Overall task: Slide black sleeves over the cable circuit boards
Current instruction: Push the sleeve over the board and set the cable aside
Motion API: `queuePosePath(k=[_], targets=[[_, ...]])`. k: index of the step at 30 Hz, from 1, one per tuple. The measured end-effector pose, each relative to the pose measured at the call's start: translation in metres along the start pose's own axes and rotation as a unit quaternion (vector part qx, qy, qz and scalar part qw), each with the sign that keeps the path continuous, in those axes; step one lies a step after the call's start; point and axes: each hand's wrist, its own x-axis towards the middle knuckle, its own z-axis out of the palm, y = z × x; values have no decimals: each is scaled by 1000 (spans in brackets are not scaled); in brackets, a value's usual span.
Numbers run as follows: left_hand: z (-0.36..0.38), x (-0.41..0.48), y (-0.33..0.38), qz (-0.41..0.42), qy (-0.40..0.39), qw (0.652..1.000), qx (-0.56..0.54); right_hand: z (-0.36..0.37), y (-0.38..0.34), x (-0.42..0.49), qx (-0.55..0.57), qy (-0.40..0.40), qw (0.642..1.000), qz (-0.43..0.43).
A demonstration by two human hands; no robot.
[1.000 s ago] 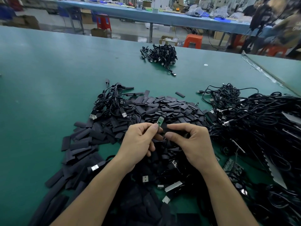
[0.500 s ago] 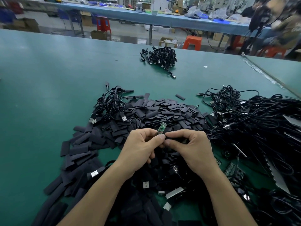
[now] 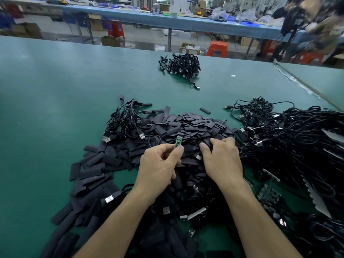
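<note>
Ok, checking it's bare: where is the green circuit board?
Head view, centre: the green circuit board sticks up, pinched by the left hand, over the black sleeve pile, just left of the right hand.

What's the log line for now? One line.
left hand pinches circuit board | right hand touches sleeve pile | circuit board unsleeved

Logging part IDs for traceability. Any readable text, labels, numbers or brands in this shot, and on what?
No text can be read.
On the green circuit board pinched by the left hand: any print is too small.
On the clothing at the top right edge: pale marks, perhaps lettering, blurred and cut off.
On the cardboard boxes on the floor: no legible print.
</note>
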Motion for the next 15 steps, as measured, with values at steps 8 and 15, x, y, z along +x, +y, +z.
queuePosePath(k=[8,15], targets=[[-1,4,-4,-1,10,1000,-2,-6,5,-1,89,127,987,-36],[-2,3,-2,3,2,1000,-21,-10,10,-16,340,3,927,-157]])
